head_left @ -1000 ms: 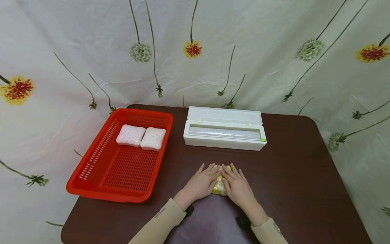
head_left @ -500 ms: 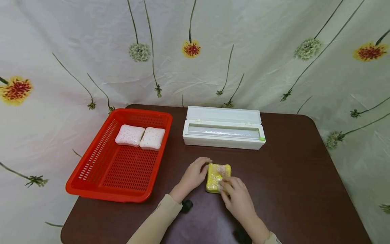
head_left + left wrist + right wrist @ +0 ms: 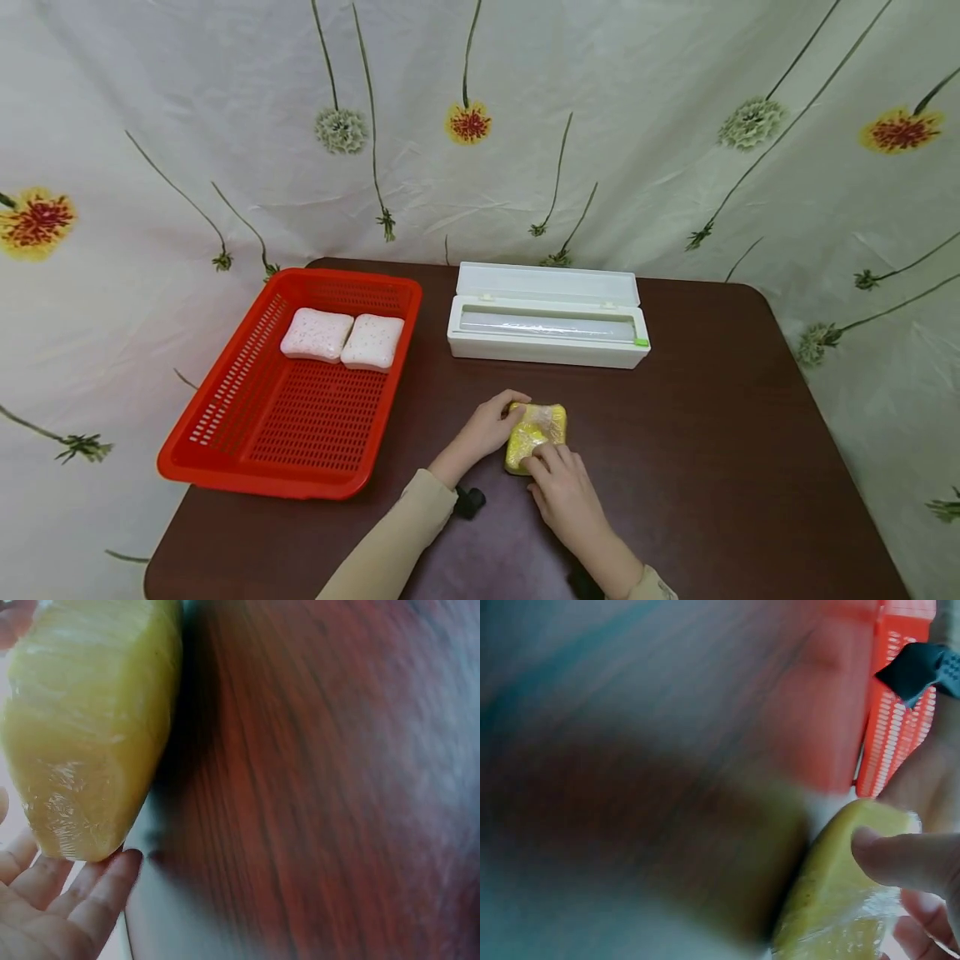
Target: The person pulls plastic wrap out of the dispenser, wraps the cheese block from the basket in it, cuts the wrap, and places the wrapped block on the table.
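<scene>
A yellow sponge (image 3: 534,429) wrapped in clear cling film lies on the dark table in front of the person. My left hand (image 3: 486,427) holds its far left corner, fingers bent around the far edge and thumb at the left side. In the left wrist view, fingertips (image 3: 129,864) touch the end of the wrapped sponge (image 3: 94,727). My right hand (image 3: 564,493) grips the near right part, fingers over the top. The right wrist view has its thumb (image 3: 900,859) pressed on the side of the sponge (image 3: 832,892), with fingers beyond, partly hidden.
To the left stands a red plastic basket (image 3: 288,487) with two pale speckled blocks (image 3: 317,335) at its far end. A white cling film dispenser (image 3: 547,350), lid raised, sits at the back of the brown table (image 3: 712,433). A flowered cloth hangs behind.
Both hands lay flat over the sponge, then parted to its edges, uncovering its top. The left hand is now at the far left corner, the right hand at the near right edge.
</scene>
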A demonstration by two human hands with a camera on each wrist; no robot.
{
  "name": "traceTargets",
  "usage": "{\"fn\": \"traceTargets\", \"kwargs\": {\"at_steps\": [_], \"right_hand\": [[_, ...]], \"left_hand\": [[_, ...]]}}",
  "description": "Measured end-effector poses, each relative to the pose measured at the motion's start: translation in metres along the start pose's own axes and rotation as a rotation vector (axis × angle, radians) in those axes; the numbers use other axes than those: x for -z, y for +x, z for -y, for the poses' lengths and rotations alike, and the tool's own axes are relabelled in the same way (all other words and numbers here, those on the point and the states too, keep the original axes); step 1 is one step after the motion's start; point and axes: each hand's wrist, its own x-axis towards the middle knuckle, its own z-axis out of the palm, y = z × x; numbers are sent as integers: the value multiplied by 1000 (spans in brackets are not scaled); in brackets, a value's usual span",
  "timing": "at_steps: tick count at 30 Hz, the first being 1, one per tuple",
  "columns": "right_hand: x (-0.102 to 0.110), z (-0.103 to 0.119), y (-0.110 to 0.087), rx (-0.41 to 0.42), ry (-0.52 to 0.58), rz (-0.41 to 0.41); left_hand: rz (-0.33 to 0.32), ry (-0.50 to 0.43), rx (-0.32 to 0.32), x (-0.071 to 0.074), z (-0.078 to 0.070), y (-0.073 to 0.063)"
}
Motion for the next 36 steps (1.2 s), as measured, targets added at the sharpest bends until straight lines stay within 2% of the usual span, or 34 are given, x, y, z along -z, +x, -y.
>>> {"fn": "traceTargets", "kwargs": {"at_steps": [4,8,11,14,20,24,29,33,36], "right_hand": [[-1,-7,2,-16,-7,-74],[4,-16,3,-82,51,-179],[9,-22,3,-172,125,-244],[14,-25,4,-311,243,-278],[22,-30,9,-699,577,-239],[25,-36,11,-893,770,-207],[29,-42,14,-1000,945,-209],[32,-44,16,-1040,997,-175],[35,-44,17,-1062,1025,-113]], "left_hand": [[9,-74,5,3,-3,-1],[-2,-148,3,9,-5,-3],[-30,-197,15,13,-7,-5],[-48,-235,5,14,-9,-6],[-11,-281,-37,11,-13,-9],[53,-346,-51,9,-17,-12],[135,-388,-56,8,-19,-14],[143,-384,-54,6,-18,-14],[138,-418,-42,4,-20,-15]]}}
